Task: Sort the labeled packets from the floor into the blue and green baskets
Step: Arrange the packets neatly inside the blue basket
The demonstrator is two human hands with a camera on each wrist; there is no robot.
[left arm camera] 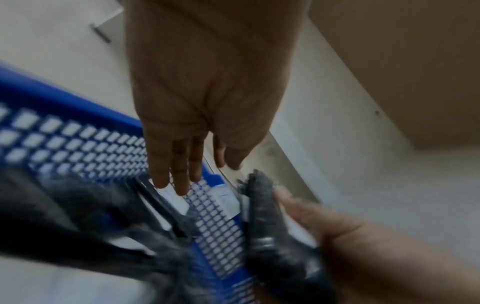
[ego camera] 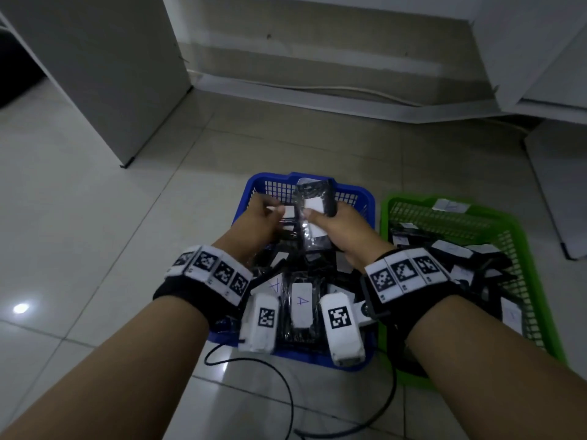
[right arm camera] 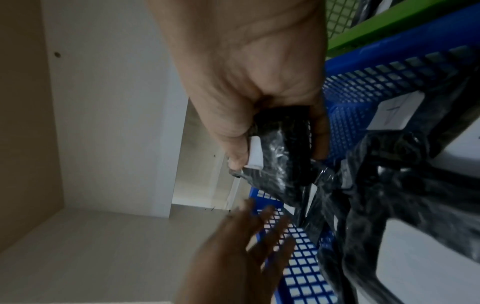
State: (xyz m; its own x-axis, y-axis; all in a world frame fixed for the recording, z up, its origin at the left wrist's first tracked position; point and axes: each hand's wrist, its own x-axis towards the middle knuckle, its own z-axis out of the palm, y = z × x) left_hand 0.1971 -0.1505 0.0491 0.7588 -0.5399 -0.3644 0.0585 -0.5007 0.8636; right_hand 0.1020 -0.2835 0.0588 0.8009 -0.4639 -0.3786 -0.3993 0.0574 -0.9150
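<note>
Head view: person's 2 hands are over the blue basket (ego camera: pixel 365 198), which sits on the tiled floor (ego camera: pixel 95 217) w/ the green basket (ego camera: pixel 540 274) touching it on the right. Right hand (ego camera: pixel 336 230) grips a black packet (ego camera: pixel 313 198) w/ a white label, thumb on the label, held upright above the far part of the blue basket. Left hand (ego camera: pixel 262 217) is just beside it, fingers straight, holding nothing. Both baskets hold piles of black packets; 1 in the blue basket has a label marked "A" (ego camera: pixel 301 301). Both wrists wear black bands w/ square code tags. A black cable (ego camera: pixel 279 376) lies on the floor near the blue basket.

Left wrist view: blurry. Left hand (left arm camera: pixel 207 92) spread flat, fingertips (left arm camera: pixel 182 189) over the blue basket's mesh wall (left arm camera: pixel 78 139); packet (left arm camera: pixel 262 205) in the other hand at lower right.

Right wrist view: right hand (right arm camera: pixel 246 82) curled round the packet (right arm camera: pixel 280 148), thumb pressing its white label. Left hand (right arm camera: pixel 233 257) open below. Green basket rim (right arm camera: pixel 389 24) at top right.
</note>
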